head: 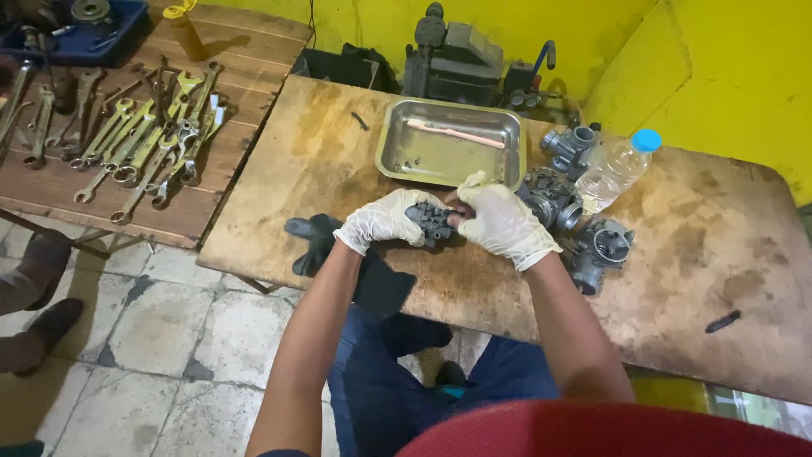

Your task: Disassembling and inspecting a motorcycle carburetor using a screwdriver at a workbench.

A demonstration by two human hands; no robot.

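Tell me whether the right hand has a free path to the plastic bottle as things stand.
Probably yes, once freed. The right hand grips the dark metal part together with the left hand. The plastic bottle lies just beyond it, with only low carburetor bodies between.

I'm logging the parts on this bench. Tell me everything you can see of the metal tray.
The tray is a shallow rectangular pan of shiny, stainless-looking metal with a rolled rim and rounded corners. It lies flat on the worn wooden table, at its far edge, just beyond the gloved hands. Inside lie a pale brush-like tool, set slantwise, and a few small dark bits. Its floor looks smudged. No hand touches it.
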